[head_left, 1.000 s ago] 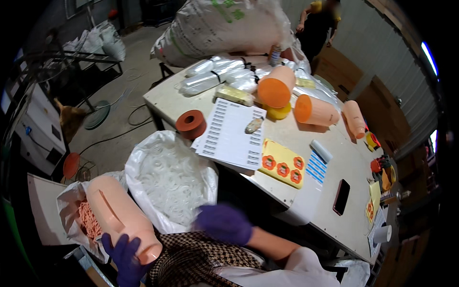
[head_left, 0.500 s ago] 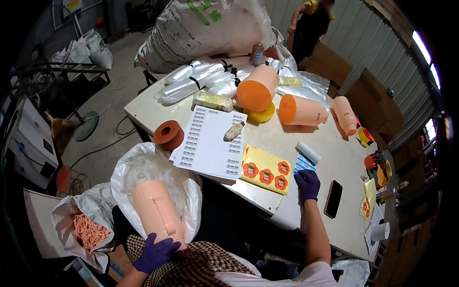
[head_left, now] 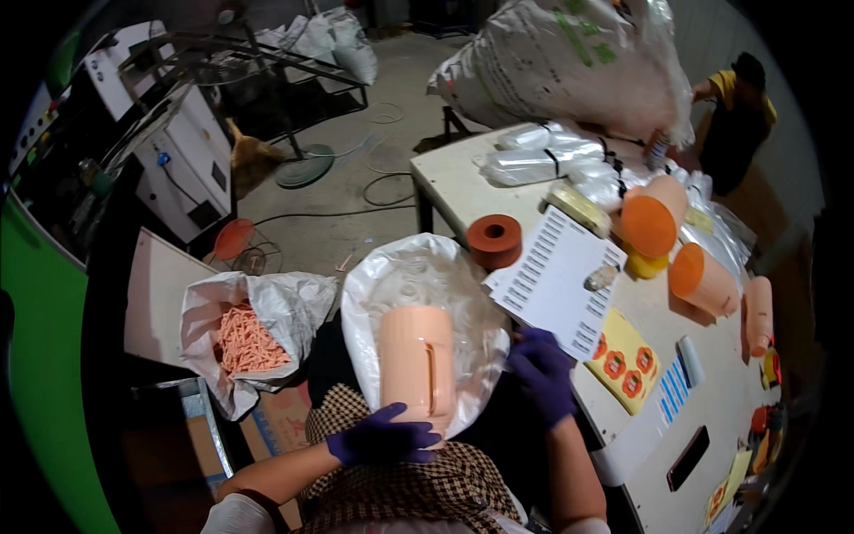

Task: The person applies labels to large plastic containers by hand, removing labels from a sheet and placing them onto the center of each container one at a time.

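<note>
A peach-coloured plastic jug (head_left: 405, 351) with a moulded side handle lies against my lap. My left hand (head_left: 384, 436), in a purple glove, is wrapped over its narrower near end. Beyond the jug opens a white sack (head_left: 358, 298) full of clear plastic pieces. My right hand (head_left: 544, 374), also gloved, hovers by the table's near edge with fingers curled together; whatever they hold is hidden. Close to it are printed white sheets (head_left: 550, 298) and a yellow sheet of red flower-shaped stickers (head_left: 623, 363). Farther right lies a blue-and-white striped label sheet (head_left: 673, 390).
Peach jugs (head_left: 703, 280) stand and lie on the white table (head_left: 463, 173), beside a red-brown tape roll (head_left: 495, 240) and a phone (head_left: 688, 458). A bag of peach scraps (head_left: 253, 338) sits at left. Another person (head_left: 738, 125) stands at the far right.
My right hand has left the blue-and-white label sheet and come left toward the jug, its fingers curled. The jug stands more upright in view under my left hand. The view has swung left.
</note>
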